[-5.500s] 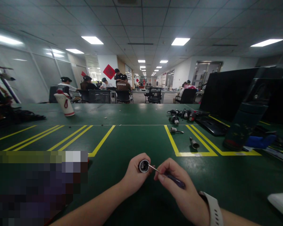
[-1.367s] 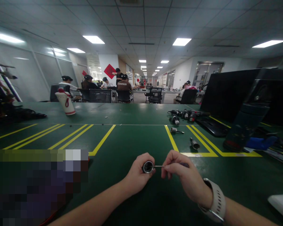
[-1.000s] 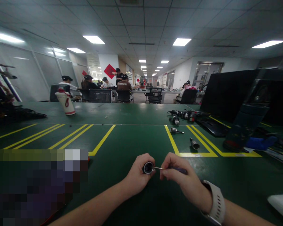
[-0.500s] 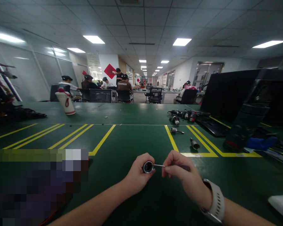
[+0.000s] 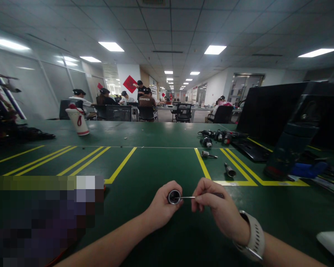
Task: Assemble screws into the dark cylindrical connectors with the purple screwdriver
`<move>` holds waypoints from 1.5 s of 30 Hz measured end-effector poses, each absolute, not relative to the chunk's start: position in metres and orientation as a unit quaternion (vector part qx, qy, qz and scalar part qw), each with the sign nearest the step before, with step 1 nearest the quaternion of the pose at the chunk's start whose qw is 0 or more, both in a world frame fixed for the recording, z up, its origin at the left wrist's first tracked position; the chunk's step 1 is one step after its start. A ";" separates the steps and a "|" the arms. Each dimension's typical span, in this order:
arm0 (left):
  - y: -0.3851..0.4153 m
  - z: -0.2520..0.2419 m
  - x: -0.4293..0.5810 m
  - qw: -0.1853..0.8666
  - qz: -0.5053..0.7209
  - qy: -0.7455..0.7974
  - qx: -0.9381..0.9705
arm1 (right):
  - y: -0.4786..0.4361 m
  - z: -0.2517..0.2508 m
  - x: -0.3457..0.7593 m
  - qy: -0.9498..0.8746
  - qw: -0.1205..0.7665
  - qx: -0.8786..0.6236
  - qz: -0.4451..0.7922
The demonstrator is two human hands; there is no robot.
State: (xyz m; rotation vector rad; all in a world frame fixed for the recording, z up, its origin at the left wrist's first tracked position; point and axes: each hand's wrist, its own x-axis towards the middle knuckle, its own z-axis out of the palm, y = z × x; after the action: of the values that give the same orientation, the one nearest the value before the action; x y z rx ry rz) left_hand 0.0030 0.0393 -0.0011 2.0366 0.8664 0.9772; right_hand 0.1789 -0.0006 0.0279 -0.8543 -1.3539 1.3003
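Note:
My left hand [image 5: 161,207] is wrapped round a short hollow cylinder [image 5: 170,197] with a shiny metal rim. Its open end faces me, and the inside is dark. Pinched in my right hand [image 5: 221,209] is a screwdriver [image 5: 187,197] with a thin metal shaft and a dark handle. The shaft points left, and its tip lies over or inside the cylinder's mouth; how deep I cannot tell. Beyond my right hand, two similar metal cup-shaped parts with stems lie on the green table: one metal part [image 5: 229,170] nearer, another metal part [image 5: 206,154] farther off.
Yellow tape lines mark the green table [image 5: 156,163]. At the right stand a dark bottle [image 5: 291,148] and a black monitor [image 5: 267,107], near several dark metal parts [image 5: 207,142]. A white cup [image 5: 79,122] stands far left. Several people sit beyond the table.
The screwdriver's tip has shifted from the cylinder's right rim to its mouth, and the handle has turned slightly in my right hand. My left hand has stayed nearly still.

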 end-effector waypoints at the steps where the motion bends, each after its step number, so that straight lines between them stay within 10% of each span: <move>1: 0.039 -0.001 0.003 0.356 0.379 0.335 0.786 | -0.002 0.028 0.179 -0.568 0.512 -0.358 0.535; 11: 0.038 -0.001 0.004 0.374 0.408 0.334 0.763 | -0.014 0.033 0.184 -0.738 0.443 -0.391 0.327; 18: 0.034 0.002 0.005 0.347 0.431 0.388 0.737 | -0.012 0.023 0.184 -0.723 0.551 -0.340 0.240; 45: 0.031 -0.004 0.002 0.284 0.330 0.432 0.790 | 0.052 0.022 0.244 -0.783 0.203 -0.561 -0.172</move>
State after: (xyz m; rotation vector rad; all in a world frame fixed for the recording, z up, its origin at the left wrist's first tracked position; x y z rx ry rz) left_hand 0.0016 0.0308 -0.0040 2.1145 1.1550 0.8837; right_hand 0.2441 0.0518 0.0219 -1.5665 -2.1864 -0.4813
